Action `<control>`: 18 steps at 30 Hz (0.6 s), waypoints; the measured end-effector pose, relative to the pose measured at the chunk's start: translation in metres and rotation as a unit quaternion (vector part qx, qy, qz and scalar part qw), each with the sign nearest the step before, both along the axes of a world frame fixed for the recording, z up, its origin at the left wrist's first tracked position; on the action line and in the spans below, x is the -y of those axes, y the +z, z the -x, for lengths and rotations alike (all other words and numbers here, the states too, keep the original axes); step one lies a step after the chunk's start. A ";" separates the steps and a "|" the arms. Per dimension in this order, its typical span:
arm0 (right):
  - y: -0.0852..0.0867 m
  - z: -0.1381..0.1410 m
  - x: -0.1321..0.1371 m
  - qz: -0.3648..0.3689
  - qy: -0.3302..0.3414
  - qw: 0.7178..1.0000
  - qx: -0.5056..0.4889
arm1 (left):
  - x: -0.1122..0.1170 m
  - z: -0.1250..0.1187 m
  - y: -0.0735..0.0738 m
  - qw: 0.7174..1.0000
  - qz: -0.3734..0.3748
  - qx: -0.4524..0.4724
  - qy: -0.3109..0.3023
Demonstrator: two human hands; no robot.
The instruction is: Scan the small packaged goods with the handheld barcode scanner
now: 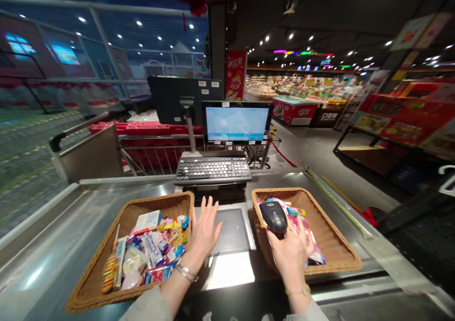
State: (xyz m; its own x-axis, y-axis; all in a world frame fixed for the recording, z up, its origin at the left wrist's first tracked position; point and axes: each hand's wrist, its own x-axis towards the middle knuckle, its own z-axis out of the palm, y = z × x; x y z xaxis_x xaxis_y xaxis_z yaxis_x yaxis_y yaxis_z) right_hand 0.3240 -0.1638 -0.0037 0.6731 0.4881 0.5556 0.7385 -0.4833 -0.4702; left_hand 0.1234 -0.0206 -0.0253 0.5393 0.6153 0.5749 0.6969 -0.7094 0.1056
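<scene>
My left hand (203, 230) hangs open with fingers spread, above the right rim of the left wicker basket (93, 278) and the edge of the flat scanner plate (231, 231). That basket is full of several small snack and candy packets (152, 250). My right hand (291, 252) is closed round the grip of a black handheld barcode scanner (273, 216), held over the right wicker basket (341, 257). A few colourful packets (314, 252) lie in that basket, partly hidden by my hand.
A keyboard (212, 169) and a lit checkout screen (236, 123) stand behind the scanner plate on the steel counter (64, 245). Red shopping baskets (149, 131) and a metal rail sit beyond. To the right an aisle runs past shelves and display bins (408, 122).
</scene>
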 end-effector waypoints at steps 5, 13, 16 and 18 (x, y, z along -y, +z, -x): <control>-0.006 0.018 -0.018 -0.009 0.023 1.000 0.007 | -0.004 0.035 -0.011 0.998 0.030 -0.016 0.054; -0.015 0.047 -0.037 0.011 0.102 0.994 0.043 | -0.020 0.096 -0.023 0.986 0.051 -0.046 0.151; -0.015 0.056 -0.045 0.000 0.117 0.992 0.056 | -0.031 0.123 -0.026 0.982 0.050 -0.056 0.173; -0.014 0.062 -0.050 0.002 0.130 0.990 0.050 | -0.040 0.143 -0.030 0.979 0.052 -0.064 0.184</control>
State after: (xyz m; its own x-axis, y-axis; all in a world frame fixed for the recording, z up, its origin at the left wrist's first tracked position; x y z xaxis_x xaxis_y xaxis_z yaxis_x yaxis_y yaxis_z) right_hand 0.2622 -0.1136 -0.0179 0.4651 0.6405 0.6111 0.8816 -0.2718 -0.3860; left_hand -0.0194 0.0193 -0.0557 0.3328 0.8332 0.4416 0.9158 -0.3973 0.0594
